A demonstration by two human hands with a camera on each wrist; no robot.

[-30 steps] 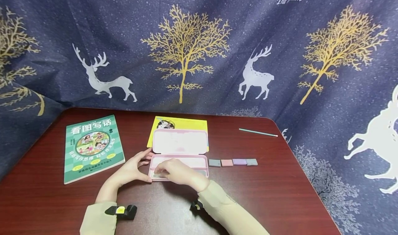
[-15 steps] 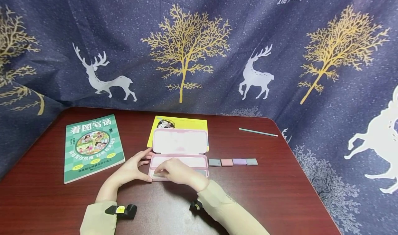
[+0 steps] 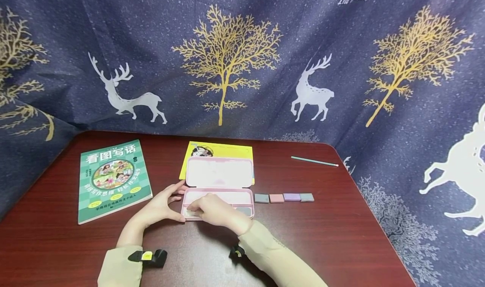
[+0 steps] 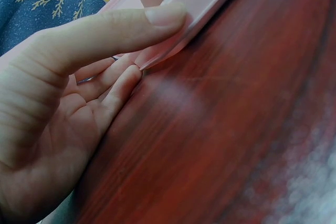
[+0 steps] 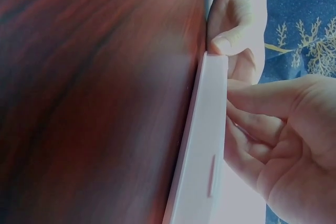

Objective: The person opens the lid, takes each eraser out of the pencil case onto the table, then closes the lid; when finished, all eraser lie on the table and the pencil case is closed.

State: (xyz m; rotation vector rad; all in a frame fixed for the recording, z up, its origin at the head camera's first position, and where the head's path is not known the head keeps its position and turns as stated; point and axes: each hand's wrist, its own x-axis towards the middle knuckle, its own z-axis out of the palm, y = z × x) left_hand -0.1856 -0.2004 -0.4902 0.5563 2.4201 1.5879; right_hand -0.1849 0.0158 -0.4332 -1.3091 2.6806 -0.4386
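Note:
An open pink pencil case (image 3: 219, 196) lies on the table, its lid (image 3: 219, 173) tipped back. My left hand (image 3: 164, 207) holds the case's left end, the thumb on the front wall and the other fingers round behind the corner. In the left wrist view the thumb (image 4: 165, 15) lies along the pink wall. My right hand (image 3: 214, 211) reaches over the front wall, with bent fingers down in the front compartment at the left. A pale piece shows beneath those fingertips; whether they pinch it I cannot tell. A grey flat block (image 3: 244, 211) lies at the compartment's right end.
Several small flat blocks (image 3: 284, 198) in grey, pink and purple stand in a row right of the case. A yellow book (image 3: 227, 151) lies behind the lid, a green book (image 3: 113, 181) at the left, a pencil (image 3: 314, 161) at the back right. A patterned cloth hangs behind the table.
My right hand and wrist have shifted slightly left, and more of the grey block at the compartment's right end shows. The left hand has stayed in place.

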